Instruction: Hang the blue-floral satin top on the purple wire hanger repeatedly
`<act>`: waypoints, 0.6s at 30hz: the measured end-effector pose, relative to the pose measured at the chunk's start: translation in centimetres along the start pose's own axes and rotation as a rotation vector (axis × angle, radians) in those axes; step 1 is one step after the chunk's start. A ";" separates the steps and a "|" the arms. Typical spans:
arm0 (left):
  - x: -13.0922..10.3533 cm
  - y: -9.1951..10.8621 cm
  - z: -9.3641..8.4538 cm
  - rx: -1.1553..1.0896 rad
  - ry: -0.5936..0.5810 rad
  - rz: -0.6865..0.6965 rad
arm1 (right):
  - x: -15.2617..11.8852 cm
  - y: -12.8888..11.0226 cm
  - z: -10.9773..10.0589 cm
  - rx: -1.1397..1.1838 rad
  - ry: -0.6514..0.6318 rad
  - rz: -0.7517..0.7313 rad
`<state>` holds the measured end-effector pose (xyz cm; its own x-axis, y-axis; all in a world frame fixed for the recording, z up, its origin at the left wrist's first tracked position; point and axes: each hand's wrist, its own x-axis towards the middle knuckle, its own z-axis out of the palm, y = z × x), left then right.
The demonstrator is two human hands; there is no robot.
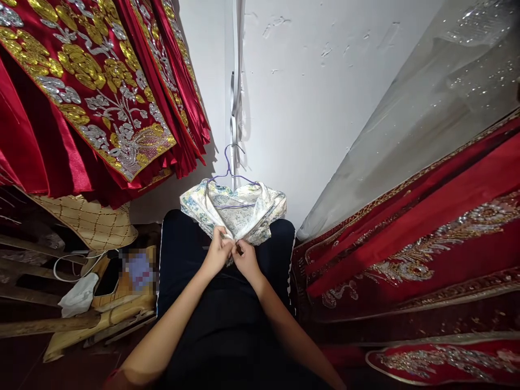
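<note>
A pale floral shirt (190, 203) lies across my lap, its collar spread on a purple wire hanger (228, 165). The hanger's hook points away from me, toward the wall. My left hand (218, 254) pinches one front edge of the shirt near the bottom of the neck opening. Close beside it, my right hand (245, 260) has its fingers closed on the other front edge. The two hands almost touch where the edges meet. Any button between the fingertips is too small to make out. The lower part of the shirt is hidden behind my hands.
Red garments with gold and silver embroidery (85, 65) hang at the upper left. More red embroidered cloth (390, 260) and a sheer sparkly fabric (365, 146) hang at the right. A wooden chair (122, 319) at the left holds a phone (108, 276) and a white cable (60, 276).
</note>
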<state>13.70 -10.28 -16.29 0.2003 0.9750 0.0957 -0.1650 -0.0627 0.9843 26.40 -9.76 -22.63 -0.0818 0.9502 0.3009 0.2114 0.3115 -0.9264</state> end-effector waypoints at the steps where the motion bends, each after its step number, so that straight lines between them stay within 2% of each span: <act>1: 1.1 1.0 0.0 -0.103 0.033 -0.018 | 0.1 0.0 -0.2 0.002 0.007 0.008; 4: 5.1 5.5 -0.6 -0.306 0.116 -0.005 | 0.3 0.2 -0.9 0.032 0.027 0.053; 7: 8.8 10.1 -1.0 -0.323 0.145 0.089 | 0.7 0.5 -1.8 0.115 0.003 0.075; 9: 10.3 12.0 -1.0 -0.301 0.193 0.176 | 0.9 0.9 -2.4 0.164 -0.038 0.094; 11: 10.7 12.6 -0.6 -0.268 0.233 0.231 | 1.0 1.3 -2.9 0.194 -0.087 0.138; 14: 9.8 11.3 0.3 -0.210 0.230 0.275 | 1.0 1.1 -3.6 0.181 -0.122 0.177; 16: 8.7 9.8 0.9 -0.162 0.185 0.304 | 1.5 -0.2 -4.0 0.183 -0.094 0.151; 18: 7.7 8.8 1.3 -0.117 0.129 0.334 | 2.8 -2.6 -4.5 0.217 -0.033 0.100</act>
<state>15.01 -3.58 -6.74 -0.0058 0.9241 0.3820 -0.3115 -0.3647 0.8775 30.04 -7.80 -18.37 -0.1035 0.9742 0.2007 0.0058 0.2024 -0.9793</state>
